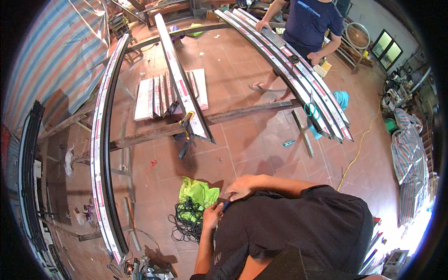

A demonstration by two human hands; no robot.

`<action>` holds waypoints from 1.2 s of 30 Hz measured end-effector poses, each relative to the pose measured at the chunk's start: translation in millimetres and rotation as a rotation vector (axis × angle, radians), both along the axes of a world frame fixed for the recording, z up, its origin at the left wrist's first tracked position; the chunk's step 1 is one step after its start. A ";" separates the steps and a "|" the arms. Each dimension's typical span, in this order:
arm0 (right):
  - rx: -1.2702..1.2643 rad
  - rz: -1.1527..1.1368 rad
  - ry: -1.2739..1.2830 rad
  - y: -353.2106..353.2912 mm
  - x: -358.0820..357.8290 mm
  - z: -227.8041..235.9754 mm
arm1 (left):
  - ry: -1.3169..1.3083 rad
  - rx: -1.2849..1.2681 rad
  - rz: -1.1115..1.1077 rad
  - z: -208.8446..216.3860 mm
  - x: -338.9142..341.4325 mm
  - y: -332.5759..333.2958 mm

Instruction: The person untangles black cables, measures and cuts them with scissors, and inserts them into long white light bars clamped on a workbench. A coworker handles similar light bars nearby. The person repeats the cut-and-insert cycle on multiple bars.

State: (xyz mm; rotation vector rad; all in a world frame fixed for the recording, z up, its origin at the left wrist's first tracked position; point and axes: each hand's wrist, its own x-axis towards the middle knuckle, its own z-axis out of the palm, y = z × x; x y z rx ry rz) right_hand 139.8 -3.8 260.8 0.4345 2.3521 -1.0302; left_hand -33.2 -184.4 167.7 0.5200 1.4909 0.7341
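At chest, both hands (228, 200) pinching small blue object (226, 204)

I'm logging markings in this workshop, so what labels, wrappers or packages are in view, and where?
Protective film: on the long profile at left, white with red marks.
Same film: on the middle profile clamped to the beam.
Same film: on the profiles at right, by another person.
Green bag: crumpled on the floor near both hands.

Bright even daylight, glare at lower right, soft shadows, strong fisheye bending, dark rim
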 end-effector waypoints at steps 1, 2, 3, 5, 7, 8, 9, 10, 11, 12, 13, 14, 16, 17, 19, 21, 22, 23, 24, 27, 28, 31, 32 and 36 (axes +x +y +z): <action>-0.018 0.029 -0.024 -0.2 2.0 -1.3 | -0.048 0.005 0.063 0.4 1.6 -2.0; 0.008 0.018 -0.012 -0.2 6.1 -2.6 | -0.069 -0.003 0.121 -0.3 3.9 -3.4; 0.024 0.000 0.030 0.6 11.1 -3.7 | -0.090 0.001 0.184 -1.7 6.5 -4.6; 0.031 -0.017 0.103 3.8 24.9 -5.8 | -0.146 0.019 0.359 -6.4 14.2 -9.0; 0.062 -0.046 0.152 8.1 43.6 -6.4 | -0.144 0.060 0.507 -12.6 26.5 -11.1; 0.082 -0.057 0.143 10.6 54.4 -6.1 | -0.179 0.045 0.555 -15.2 32.0 -11.8; 0.110 -0.045 0.164 13.3 65.8 -6.1 | -0.215 0.026 0.598 -17.2 38.0 -12.3; 0.089 -0.086 0.185 16.9 79.8 -6.1 | -0.253 0.002 0.638 -19.1 44.8 -11.4; 0.067 -0.122 0.158 18.6 97.0 -6.2 | -0.215 -0.056 0.608 -20.0 51.8 -11.2; 0.036 -0.154 0.154 19.5 114.3 -7.5 | -0.223 -0.067 0.572 -20.5 59.5 -9.8; 0.004 -0.173 0.123 21.2 129.5 -10.7 | -0.232 -0.082 0.537 -20.5 67.2 -8.0; -0.033 -0.188 0.117 22.5 144.5 -15.2 | -0.228 -0.140 0.519 -19.7 77.2 -8.0; -0.030 -0.237 0.122 17.6 175.2 -27.4 | -0.230 -0.128 0.481 -18.3 101.4 -7.4; 0.010 -0.273 0.136 8.3 189.2 -34.1 | -0.246 -0.142 0.479 -18.1 112.4 -6.3; -0.023 -0.330 0.173 2.6 215.1 -45.8 | -0.286 -0.134 0.469 -19.4 131.7 -4.1; -0.181 -0.367 0.216 -1.2 235.2 -53.5 | -0.290 -0.185 0.441 -22.5 145.9 -6.1; -0.144 -0.407 0.204 1.9 243.0 -55.2 | -0.288 -0.204 0.429 -24.2 151.3 -8.2; -0.108 -0.447 0.189 9.8 250.5 -54.6 | -0.260 -0.228 0.387 -25.2 153.9 -11.3; -0.067 -0.491 0.133 19.9 259.6 -50.8 | -0.234 -0.249 0.338 -25.3 155.6 -14.5; 0.342 -1.061 0.619 71.2 332.9 -9.1 | -0.212 -0.164 0.193 -24.3 162.9 -14.9; 0.603 -1.404 0.627 88.0 369.0 15.6 | -0.172 -0.107 0.172 -21.7 164.1 -13.7; 1.253 -1.920 1.054 114.2 495.6 120.5 | -0.169 -0.166 0.126 -10.5 163.9 -5.0; 1.574 -1.848 1.128 105.5 537.6 163.4 | -0.100 -0.257 0.116 -7.8 162.0 -0.4; 1.378 -1.693 1.963 53.8 597.9 278.7 | -0.172 -0.300 0.261 2.1 149.2 16.3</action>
